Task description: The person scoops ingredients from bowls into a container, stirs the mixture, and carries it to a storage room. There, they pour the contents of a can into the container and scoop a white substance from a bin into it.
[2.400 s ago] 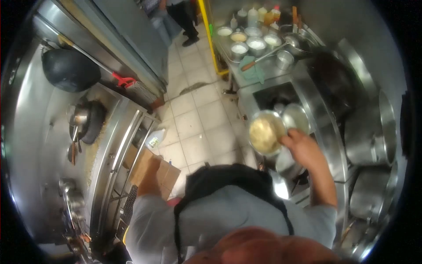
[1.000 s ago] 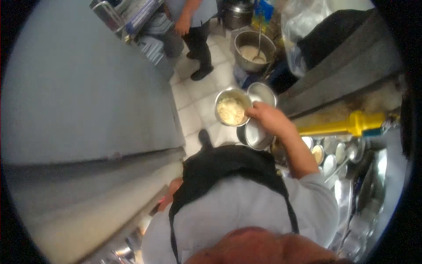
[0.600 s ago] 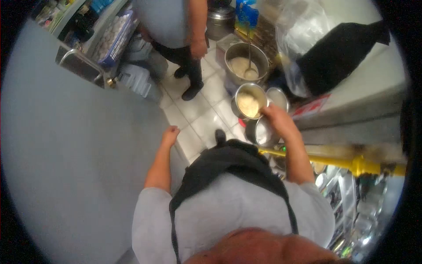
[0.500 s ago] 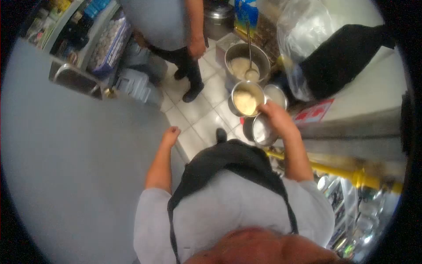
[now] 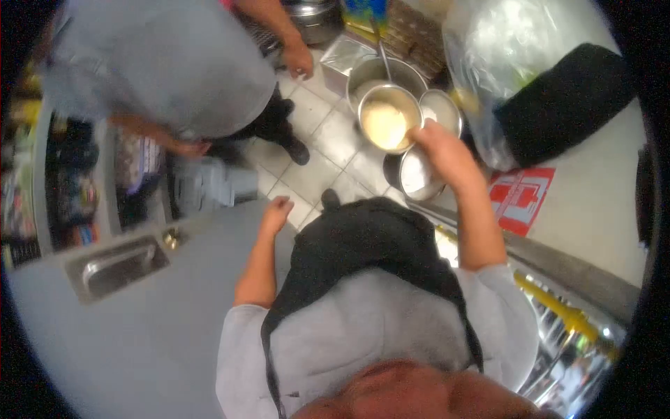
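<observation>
My right hand (image 5: 441, 150) grips the rim of a round metal pot (image 5: 388, 117) that holds a pale yellow food. Behind and partly under it stands a larger metal pot (image 5: 417, 75) with a long-handled ladle (image 5: 383, 57) leaning in it. Two more metal containers are close by: one (image 5: 449, 114) right of the held pot, and one with white contents (image 5: 417, 172) below it. My left hand (image 5: 278, 211) hangs at my side near the grey surface, its fingers curled, with nothing visible in them.
A co-worker (image 5: 167, 66) in a grey shirt stands at the upper left. A grey fridge door (image 5: 160, 328) fills the lower left. At the right are a plastic bag (image 5: 499, 49), a black cloth (image 5: 565, 105), a red-and-white sign (image 5: 523, 199) and a yellow pipe (image 5: 558, 311).
The held pot has moved up and slightly left, now overlapping the larger pot. The co-worker has come nearer, at the left. The view has turned and shifted.
</observation>
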`<action>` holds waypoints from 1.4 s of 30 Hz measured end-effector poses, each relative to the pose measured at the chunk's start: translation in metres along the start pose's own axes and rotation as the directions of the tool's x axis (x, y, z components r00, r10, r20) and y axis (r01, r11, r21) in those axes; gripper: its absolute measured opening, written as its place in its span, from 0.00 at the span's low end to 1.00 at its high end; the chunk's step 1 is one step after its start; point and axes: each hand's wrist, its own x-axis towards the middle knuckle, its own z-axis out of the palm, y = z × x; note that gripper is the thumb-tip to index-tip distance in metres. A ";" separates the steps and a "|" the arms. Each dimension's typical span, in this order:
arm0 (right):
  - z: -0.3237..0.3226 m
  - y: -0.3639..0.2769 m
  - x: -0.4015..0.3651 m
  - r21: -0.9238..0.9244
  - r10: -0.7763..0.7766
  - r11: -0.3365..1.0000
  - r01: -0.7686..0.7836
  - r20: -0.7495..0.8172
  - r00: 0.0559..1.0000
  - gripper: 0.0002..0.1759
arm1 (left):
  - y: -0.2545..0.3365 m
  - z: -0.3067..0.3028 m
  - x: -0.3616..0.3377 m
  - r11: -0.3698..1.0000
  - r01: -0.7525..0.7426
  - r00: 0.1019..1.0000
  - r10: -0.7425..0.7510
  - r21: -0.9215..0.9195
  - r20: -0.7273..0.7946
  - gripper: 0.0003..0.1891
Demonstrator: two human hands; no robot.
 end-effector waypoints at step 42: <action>-0.062 -0.110 0.462 -0.184 0.328 0.932 -0.313 0.056 0.943 0.12 | -0.048 -0.201 0.523 0.830 -0.065 0.895 -0.198 0.555 0.401 0.24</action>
